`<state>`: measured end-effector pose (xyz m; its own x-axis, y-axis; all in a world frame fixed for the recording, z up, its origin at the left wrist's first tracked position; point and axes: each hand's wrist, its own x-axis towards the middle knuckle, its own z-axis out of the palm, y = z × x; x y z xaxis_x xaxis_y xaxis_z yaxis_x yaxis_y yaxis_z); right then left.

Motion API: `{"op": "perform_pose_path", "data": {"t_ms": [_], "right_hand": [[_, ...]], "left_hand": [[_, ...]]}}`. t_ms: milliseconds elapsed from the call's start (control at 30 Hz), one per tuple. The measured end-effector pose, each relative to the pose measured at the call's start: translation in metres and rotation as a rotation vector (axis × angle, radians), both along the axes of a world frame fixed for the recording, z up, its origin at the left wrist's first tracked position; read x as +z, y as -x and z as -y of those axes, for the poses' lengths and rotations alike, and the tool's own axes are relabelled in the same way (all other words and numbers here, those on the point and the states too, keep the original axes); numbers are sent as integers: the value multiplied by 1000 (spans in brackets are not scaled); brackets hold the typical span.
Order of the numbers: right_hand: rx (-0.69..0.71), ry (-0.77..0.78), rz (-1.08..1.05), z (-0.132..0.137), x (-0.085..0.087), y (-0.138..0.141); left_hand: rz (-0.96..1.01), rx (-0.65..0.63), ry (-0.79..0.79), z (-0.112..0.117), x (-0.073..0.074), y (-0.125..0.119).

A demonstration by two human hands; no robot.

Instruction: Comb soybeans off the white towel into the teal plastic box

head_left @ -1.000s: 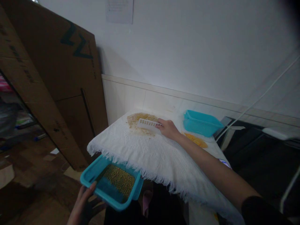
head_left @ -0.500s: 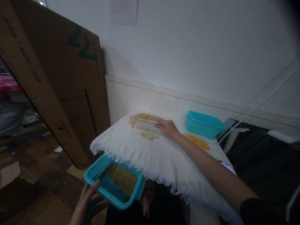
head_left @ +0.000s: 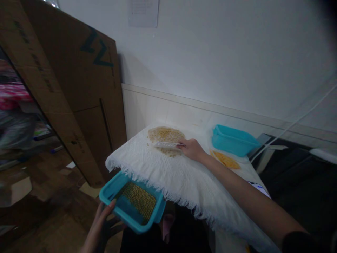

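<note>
My right hand grips one end of a narrow white plastic piece with a row of slots along it. It lies across small yellow beans, likely soybeans, spread on a white fringed cloth. Below the cloth's front edge, my left hand has its thumb on the rim of a blue plastic basin and its fingers beneath. Many similar beans rest inside that basin, mostly toward its right side. The basin is tilted, and the cloth's fringe hangs over its far edge.
A second blue basin stands at the table's back right, beside a yellow-orange item. A phone lies near the right edge. At left stands a tall cardboard box; a white wall closes off the back.
My right hand has drawn the white piece slightly toward me over the beans. My left hand still holds the basin. The whole view has shifted a little.
</note>
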<state>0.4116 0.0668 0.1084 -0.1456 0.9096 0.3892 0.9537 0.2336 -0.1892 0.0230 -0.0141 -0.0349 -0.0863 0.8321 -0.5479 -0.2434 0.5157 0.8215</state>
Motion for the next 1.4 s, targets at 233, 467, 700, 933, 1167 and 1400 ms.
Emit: {"op": "perform_pose_path", "data": {"t_ms": [233, 467, 700, 933, 1167, 1400], "right_hand": [[27, -9, -16, 10, 14, -1], [-25, -84, -365, 0, 33, 37], [-175, 65, -572, -25, 1, 97], [-274, 115, -625, -32, -16, 85], [-331, 146, -693, -14, -13, 42], [-375, 150, -752, -2, -10, 12]], "left_hand": [[13, -10, 14, 7, 19, -6], [27, -23, 11, 6, 16, -2], [33, -10, -10, -2, -3, 5], [40, 46, 18, -12, -27, 11], [17, 26, 10, -13, -31, 13], [25, 55, 9, -6, -18, 9]]}}
